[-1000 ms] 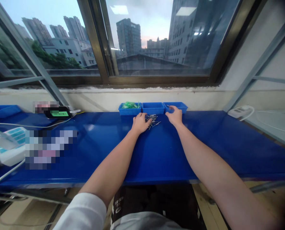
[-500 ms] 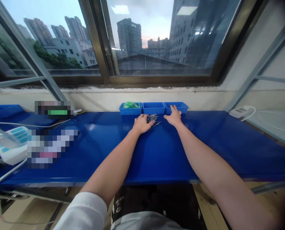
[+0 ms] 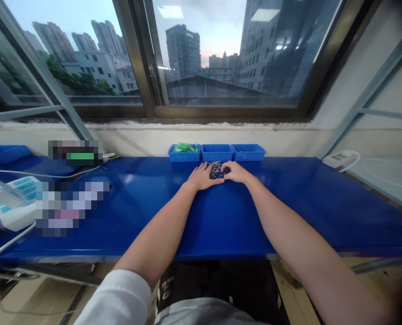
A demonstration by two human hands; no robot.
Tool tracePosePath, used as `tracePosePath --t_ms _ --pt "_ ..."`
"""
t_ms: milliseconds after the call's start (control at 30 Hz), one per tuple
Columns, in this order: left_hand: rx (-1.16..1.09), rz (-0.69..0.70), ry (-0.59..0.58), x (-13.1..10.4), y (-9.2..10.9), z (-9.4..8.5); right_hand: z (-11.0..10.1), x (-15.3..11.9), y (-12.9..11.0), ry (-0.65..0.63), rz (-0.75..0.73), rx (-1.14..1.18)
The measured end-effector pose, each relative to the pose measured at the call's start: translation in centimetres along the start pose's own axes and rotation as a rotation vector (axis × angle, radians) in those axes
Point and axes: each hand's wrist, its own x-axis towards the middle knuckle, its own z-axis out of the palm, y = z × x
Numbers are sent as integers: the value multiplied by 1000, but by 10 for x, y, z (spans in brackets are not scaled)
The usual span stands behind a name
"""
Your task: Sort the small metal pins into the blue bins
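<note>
Left hand (image 3: 201, 176): held wide, with the fingers spread and the thumb stretched out along the 6 o'clock edge of the metal pieces (image 3: 215, 169).
Right hand (image 3: 237, 172): kept narrow, with bent fingers and thumb brought close at the pieces' 3 o'clock edge; whether 1 is pinched cannot be told.
Metal pieces: heaped loosely between the 2 hands; slim and shiny, too small to be counted.
Table (image 3: 217, 221): blue and glossy; the heap is carried near its far edge.
Bins: 3 are lined up in a row just beyond the heap. Left bin (image 3: 183, 157) at 10 o'clock, with green items (image 3: 186, 147) held in it; middle bin (image 3: 216, 157) at 12; right bin (image 3: 248, 157) at 2.
Power strip (image 3: 338, 158): placed well apart, at 3 o'clock.
White device (image 3: 14, 216): set far off towards 9 o'clock, marked with blue panels.
Window (image 3: 228, 90): framed in brown beyond the bins, at 12 o'clock.
</note>
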Motion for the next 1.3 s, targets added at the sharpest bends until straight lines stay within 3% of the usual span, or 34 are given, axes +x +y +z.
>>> tracePosePath --t_ms 400,733,1000,1167,1300 --pt "2 20 -7 4 -5 4 -1 -2 -4 -54 -24 51" --pt "-5 34 18 4 -6 4 7 1 5 99 -3 -71" --pt "-33 27 179 2 -4 3 2 0 -2 281 16 14" --pt "-69 106 332 3 0 -3 2 1 -12 249 -32 9" --pt "-34 105 363 3 5 -8 6 3 -19 218 -48 181"
